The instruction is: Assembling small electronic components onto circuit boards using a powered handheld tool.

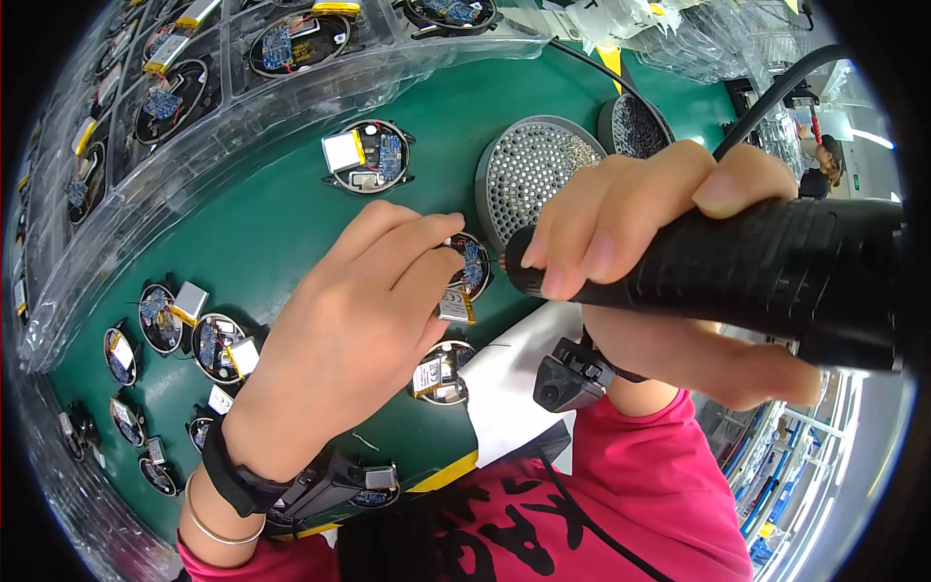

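My right hand (640,218) is wrapped round a thick black electric screwdriver (776,267), which lies almost level with its tip pointing left. With bent fingers, my left hand (339,310) grips a round watch case (473,262) from its left side. Inside that case a blue circuit board and thin wires show, and a silver battery (456,307) hangs out over its near edge. The screwdriver's tip comes up to the case's right side; whether it touches a screw is too small to tell. Just below my left fingers lies another watch case (448,373) with its battery.
A grey round dish with a perforated plate (519,165) stands behind the screwdriver, a smaller dish (638,126) beside it. One watch case (370,157) lies beyond my left hand, several (163,315) to its left. Clear trays (145,199) line the far left; white paper (514,378) lies near me.
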Demonstrator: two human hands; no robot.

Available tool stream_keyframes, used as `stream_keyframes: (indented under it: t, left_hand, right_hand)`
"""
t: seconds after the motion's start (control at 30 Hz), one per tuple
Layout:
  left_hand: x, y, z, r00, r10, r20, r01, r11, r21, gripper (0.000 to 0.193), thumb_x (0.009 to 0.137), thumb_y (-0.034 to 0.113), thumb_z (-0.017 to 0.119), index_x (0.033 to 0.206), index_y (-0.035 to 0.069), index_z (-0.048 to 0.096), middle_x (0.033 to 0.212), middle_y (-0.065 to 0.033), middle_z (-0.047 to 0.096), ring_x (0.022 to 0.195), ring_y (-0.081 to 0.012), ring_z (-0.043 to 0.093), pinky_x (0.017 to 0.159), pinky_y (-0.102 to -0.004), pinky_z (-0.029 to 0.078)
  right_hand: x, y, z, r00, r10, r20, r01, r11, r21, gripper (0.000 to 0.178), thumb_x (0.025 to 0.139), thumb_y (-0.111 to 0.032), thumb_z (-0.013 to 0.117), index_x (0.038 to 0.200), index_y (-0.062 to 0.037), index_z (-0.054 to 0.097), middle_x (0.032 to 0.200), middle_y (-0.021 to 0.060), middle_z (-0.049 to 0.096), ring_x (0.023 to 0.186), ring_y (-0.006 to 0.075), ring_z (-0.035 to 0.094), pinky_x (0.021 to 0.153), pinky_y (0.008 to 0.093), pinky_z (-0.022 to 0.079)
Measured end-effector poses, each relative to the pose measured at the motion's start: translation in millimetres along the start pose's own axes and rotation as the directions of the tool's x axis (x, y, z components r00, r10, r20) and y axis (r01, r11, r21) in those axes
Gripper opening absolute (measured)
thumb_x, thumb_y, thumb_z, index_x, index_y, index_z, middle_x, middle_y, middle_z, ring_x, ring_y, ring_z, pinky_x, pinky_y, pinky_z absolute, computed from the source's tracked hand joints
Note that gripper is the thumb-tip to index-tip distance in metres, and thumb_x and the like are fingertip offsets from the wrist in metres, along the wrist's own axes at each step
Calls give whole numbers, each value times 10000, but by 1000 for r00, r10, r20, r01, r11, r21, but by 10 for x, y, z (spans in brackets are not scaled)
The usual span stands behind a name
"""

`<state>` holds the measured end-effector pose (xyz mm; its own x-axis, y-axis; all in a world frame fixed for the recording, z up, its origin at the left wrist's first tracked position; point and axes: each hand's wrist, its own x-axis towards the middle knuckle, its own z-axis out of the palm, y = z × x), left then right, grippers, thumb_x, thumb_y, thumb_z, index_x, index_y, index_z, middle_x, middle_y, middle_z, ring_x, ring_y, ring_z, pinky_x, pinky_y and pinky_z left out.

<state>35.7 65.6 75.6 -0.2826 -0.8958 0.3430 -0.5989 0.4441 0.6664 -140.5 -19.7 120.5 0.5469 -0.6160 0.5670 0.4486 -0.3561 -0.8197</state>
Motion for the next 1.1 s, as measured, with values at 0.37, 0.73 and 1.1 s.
stream_keyframes:
  t: [0.37,0.73,1.1]
  left_hand:
    - [5,23,-1,997,-66,-34,66,998,-3,425,585,-37,753,985,-21,610,1175,-150,564,996,-305,605,820,-382,527]
    - [30,61,-1,991,-132,7,132,990,-45,356,611,-78,730,944,2,632,1261,-126,506,980,-273,648,794,-361,563]
    - [14,53,-11,986,-164,-4,164,985,-57,337,605,-74,721,925,-9,636,1235,-130,522,999,-277,651,809,-363,560]
  right_hand:
    - [12,142,-197,996,-92,18,87,982,167,882,773,-823,473,1216,-60,452,840,123,579,609,254,598,565,395,514]
    - [116,180,-465,972,-233,-38,234,972,23,932,741,-894,380,1228,-118,554,850,111,585,594,254,581,548,406,488]
    - [164,372,-367,953,-293,-73,294,956,11,948,710,-929,340,1160,-124,560,786,135,591,531,261,559,504,398,481]
